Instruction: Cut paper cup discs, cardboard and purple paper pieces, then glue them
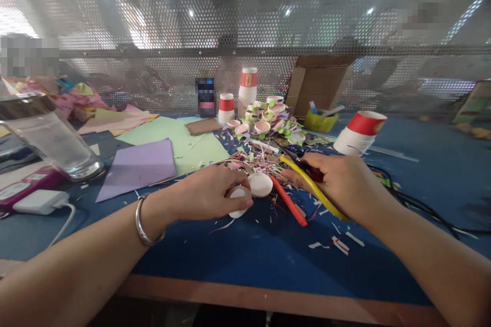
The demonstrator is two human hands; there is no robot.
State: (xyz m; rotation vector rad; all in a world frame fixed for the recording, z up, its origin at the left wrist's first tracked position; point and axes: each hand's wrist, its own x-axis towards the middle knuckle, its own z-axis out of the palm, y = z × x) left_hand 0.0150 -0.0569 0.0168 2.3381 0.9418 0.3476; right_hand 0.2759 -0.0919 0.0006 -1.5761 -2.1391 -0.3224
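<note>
My left hand is closed on a small white cut paper cup base just above the blue table. A second white round cup base lies right beside it. My right hand is closed on a yellow-handled tool, probably scissors, whose dark handle loops show by the fingers. A red stick or handle lies on the table between the two hands. A silver bangle circles my left wrist. Red and white paper shreds cover the table behind the hands.
A pile of cut cup bases with green bits sits behind. Red-and-white paper cups stand at the back; one cup lies tipped at right. Purple and green paper sheets, a glass, a white charger are left. A cardboard box stands behind.
</note>
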